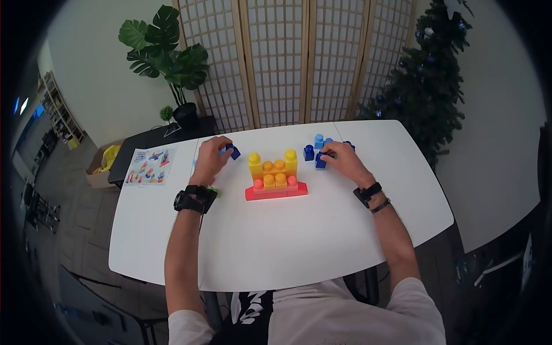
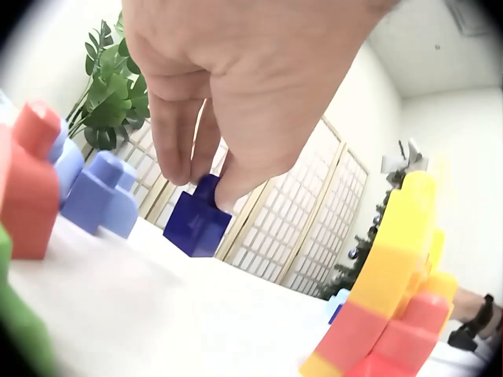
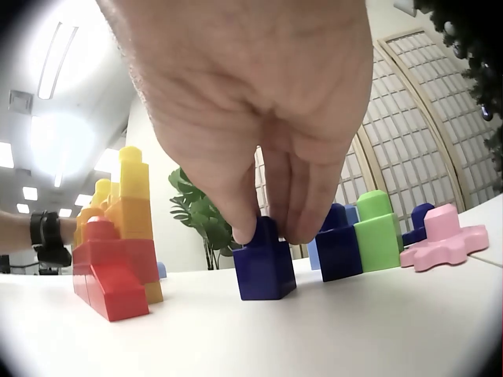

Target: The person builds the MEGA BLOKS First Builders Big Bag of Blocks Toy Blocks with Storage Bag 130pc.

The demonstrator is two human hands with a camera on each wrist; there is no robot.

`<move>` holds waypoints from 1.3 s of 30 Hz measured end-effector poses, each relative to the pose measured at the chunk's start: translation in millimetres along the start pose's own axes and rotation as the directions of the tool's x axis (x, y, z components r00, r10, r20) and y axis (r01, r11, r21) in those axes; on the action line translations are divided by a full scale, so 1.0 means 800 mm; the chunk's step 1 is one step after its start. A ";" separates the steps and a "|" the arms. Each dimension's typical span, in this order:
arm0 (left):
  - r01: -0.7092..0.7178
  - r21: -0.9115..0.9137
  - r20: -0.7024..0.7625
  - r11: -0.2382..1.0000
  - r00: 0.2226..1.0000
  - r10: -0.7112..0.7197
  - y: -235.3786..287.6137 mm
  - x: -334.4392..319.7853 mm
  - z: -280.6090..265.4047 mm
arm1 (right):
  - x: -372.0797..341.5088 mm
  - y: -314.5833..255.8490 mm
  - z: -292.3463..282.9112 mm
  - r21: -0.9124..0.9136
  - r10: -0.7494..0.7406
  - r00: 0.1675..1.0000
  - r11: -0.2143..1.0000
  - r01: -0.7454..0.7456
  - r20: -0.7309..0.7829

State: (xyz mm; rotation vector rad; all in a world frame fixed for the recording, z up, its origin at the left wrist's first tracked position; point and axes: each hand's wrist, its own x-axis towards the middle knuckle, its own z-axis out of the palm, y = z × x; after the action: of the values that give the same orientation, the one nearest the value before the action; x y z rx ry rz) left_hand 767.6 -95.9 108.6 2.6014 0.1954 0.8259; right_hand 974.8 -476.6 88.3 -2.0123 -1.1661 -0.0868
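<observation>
Between thumb and fingertips, the left hand (image 1: pixel 213 160) pinches a dark blue block (image 2: pixel 196 225) by its stud, tilted and held above the table. The right hand (image 1: pixel 344 161) pinches the stud of another dark blue block (image 3: pixel 265 271), which stands upright at the table surface. Between the hands stands a built shape (image 1: pixel 275 181) with a red base, orange blocks in the middle and a yellow column at each end. Neither hand touches it.
Near the right hand are a dark blue block (image 3: pixel 339 253), a green block (image 3: pixel 379 234) and a pink piece (image 3: pixel 444 242). Red (image 2: pixel 30 184) and light blue (image 2: pixel 100 194) blocks stand by the left hand. A printed sheet (image 1: pixel 150 167) lies on the table's left side.
</observation>
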 end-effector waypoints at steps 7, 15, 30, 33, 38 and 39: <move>-0.115 -0.500 -0.010 0.858 0.992 0.128 0.110 0.027 -0.065 | 0.042 -0.127 -0.037 0.219 -0.209 0.940 0.937 0.271 -0.269; -0.144 -0.453 0.224 0.880 0.937 0.269 0.113 0.007 -0.009 | 0.046 -0.154 0.030 0.074 -0.376 0.924 0.922 0.380 -0.063; -0.159 -0.448 0.211 0.880 0.937 0.277 0.097 -0.019 0.020 | 0.038 -0.130 0.059 0.068 -0.318 0.943 0.948 0.312 0.097; -0.166 -0.456 0.210 0.874 0.935 0.287 0.099 -0.023 0.021 | 0.036 -0.137 0.060 0.126 -0.302 0.947 0.949 0.289 0.110; -0.171 -0.442 0.232 0.881 0.927 0.296 0.106 -0.027 0.022 | 0.036 -0.130 0.072 0.113 -0.330 0.938 0.942 0.317 0.112; -0.184 -0.421 0.218 0.888 0.930 0.296 0.103 -0.027 0.025 | 0.036 -0.129 0.072 0.103 -0.320 0.938 0.946 0.309 0.129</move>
State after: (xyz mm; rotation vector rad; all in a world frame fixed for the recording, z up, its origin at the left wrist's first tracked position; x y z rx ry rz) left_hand 762.3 -182.8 116.3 2.3409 -0.3531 0.5008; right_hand 895.3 -391.3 122.6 -1.7697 -1.5543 -0.0534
